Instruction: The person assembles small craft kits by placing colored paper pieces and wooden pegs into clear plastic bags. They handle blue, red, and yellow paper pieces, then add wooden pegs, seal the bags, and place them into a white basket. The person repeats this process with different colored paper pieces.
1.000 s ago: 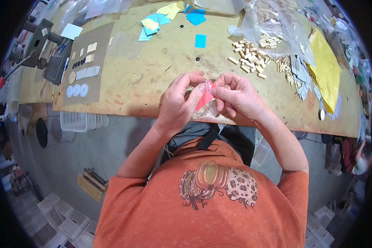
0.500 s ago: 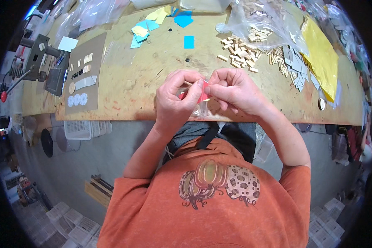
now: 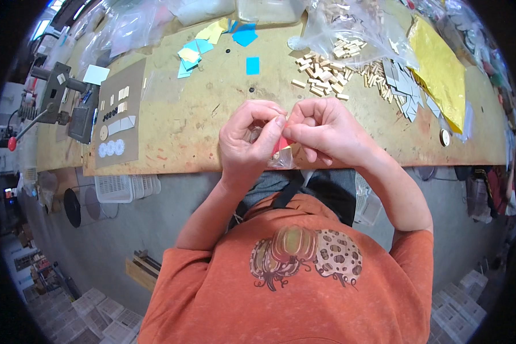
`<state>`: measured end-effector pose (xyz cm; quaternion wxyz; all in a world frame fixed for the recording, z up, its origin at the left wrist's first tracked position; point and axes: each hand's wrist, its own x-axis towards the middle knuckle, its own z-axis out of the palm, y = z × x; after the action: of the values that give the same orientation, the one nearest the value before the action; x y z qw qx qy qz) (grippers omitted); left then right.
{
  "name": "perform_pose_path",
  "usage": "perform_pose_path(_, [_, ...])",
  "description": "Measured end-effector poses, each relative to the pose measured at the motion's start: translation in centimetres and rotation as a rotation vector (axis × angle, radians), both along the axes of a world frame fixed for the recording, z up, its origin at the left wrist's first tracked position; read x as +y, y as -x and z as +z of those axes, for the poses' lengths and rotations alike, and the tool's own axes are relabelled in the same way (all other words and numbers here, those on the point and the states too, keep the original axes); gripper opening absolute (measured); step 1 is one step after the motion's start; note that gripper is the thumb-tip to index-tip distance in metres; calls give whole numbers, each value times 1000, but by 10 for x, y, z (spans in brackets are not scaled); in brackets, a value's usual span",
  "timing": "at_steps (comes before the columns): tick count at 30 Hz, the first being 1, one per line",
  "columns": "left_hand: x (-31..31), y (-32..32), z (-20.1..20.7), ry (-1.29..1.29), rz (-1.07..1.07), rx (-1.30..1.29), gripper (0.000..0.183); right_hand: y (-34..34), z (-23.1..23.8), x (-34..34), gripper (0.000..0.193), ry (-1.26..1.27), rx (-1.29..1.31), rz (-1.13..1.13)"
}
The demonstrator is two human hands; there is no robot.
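Near the table's front edge, my left hand (image 3: pixel 245 140) and my right hand (image 3: pixel 331 131) meet with fingers closed in pinches. Between them hangs a small clear plastic bag (image 3: pixel 282 159), its top gripped at the fingertips. A red flat piece (image 3: pixel 280 144) and a bit of yellow show at the bag, below the thumbs. My fingers hide the bag's upper edge and most of its contents. Past the hands lie a small black ring (image 3: pixel 251 90) and a blue rectangular card (image 3: pixel 252 66).
Wooden blocks (image 3: pixel 322 74) are heaped at the far right, beside grey pieces (image 3: pixel 404 92) and a yellow sheet (image 3: pixel 440 74). A brown board (image 3: pixel 120 109) with sorted parts lies at left, by a lever tool (image 3: pixel 54 97). Yellow and blue cards (image 3: pixel 203 46) lie at the back.
The red piece now shows lower, below my pinched fingertips instead of between them. My hands stay together at the bag. The whole view has shifted slightly.
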<state>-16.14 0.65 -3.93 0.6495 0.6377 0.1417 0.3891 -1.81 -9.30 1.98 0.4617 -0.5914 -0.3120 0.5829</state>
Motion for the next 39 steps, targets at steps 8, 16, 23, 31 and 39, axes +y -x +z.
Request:
perform_pose_path(8, [-7, -13, -2, -115, 75, -55, 11, 24, -10, -1, 10, -127, -474, -32])
perform_pose_path(16, [-2, -4, -8, -145, 287, -83, 8, 19, -4, -8, 16, -433, -838, 7])
perform_pose_path(23, [-4, -10, -10, -118, 308, -204, 10, 32, -16, -5, 15, -579, -1071, -7])
perform_pose_path(31, [24, 27, 4, -123, 22, 27, 15, 19, 3, -4, 11, -540, -1014, -21])
perform_pose_path(39, [16, 25, 4, 300, -222, 62, 9, 10, -8, -4, 10, -569, -933, -6])
